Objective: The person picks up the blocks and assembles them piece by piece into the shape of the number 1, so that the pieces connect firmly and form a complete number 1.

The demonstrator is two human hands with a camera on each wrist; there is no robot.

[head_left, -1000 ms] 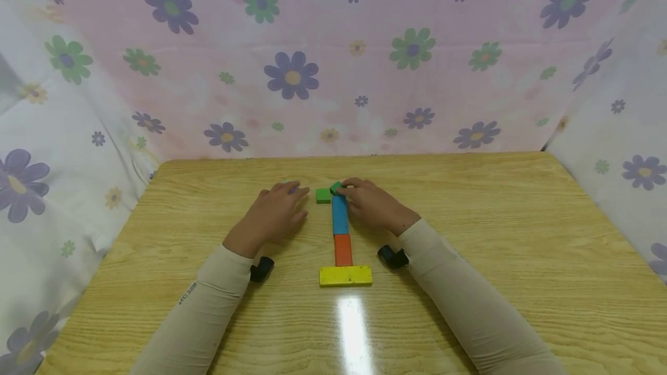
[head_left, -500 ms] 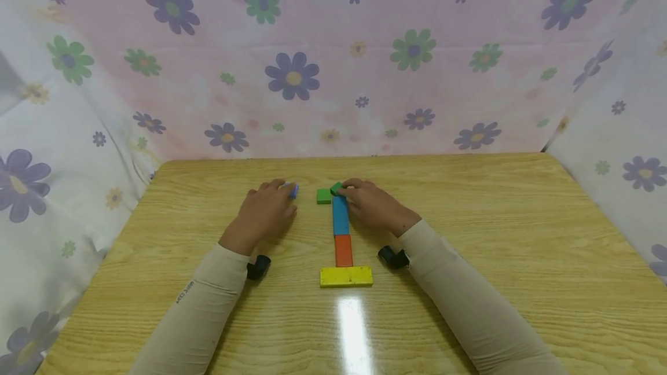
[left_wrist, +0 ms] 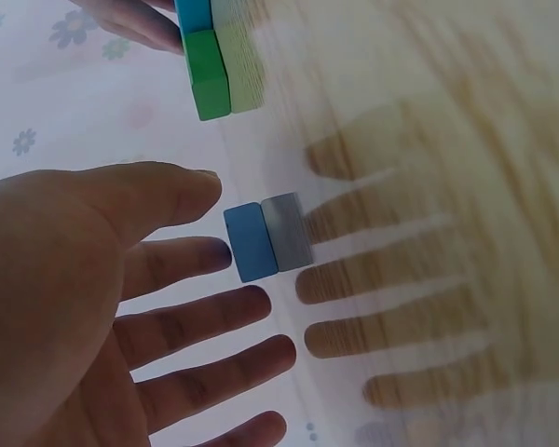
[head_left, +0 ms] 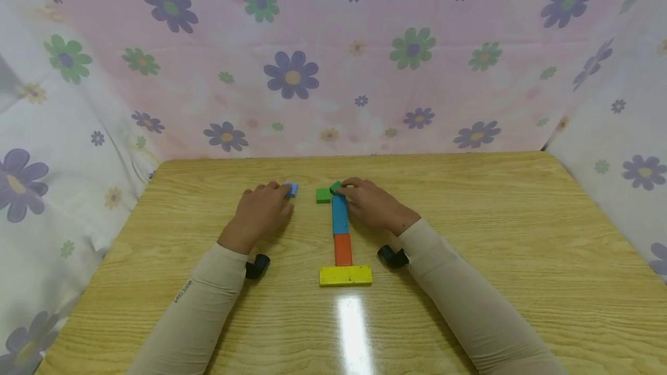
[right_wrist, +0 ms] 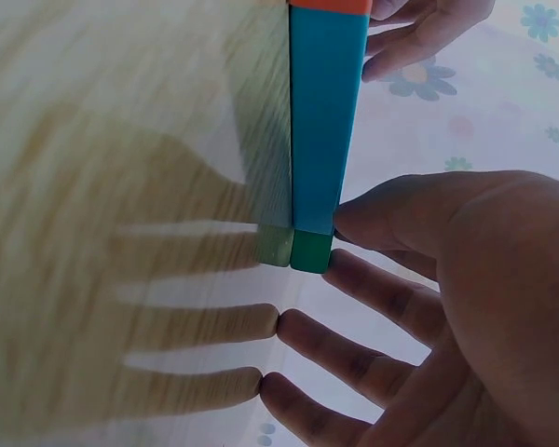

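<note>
My right hand [head_left: 376, 204] pinches a small green block [head_left: 336, 188] between thumb and index finger at the far end of a long blue block [head_left: 340, 216]. In the right wrist view that green block [right_wrist: 310, 251] sits against the blue block's end, its other fingers spread. My left hand [head_left: 260, 213] has its fingers extended, the index fingertip touching a small light-blue block [head_left: 293, 189]. In the left wrist view the thumb stands apart from this blue block [left_wrist: 250, 242]. Another green block [head_left: 323, 195] lies between the hands, left of the pinched one.
A red block [head_left: 343, 249] follows the long blue one in line, with a yellow block [head_left: 345, 276] lying crosswise at the near end. All rest on a glossy wooden table [head_left: 469, 282]. A flowered cloth [head_left: 333, 74] hangs behind it.
My left hand has drawn back to the left, uncovering more of the light-blue block, which stays about where it was. My right hand and the row of blocks have not visibly moved.
</note>
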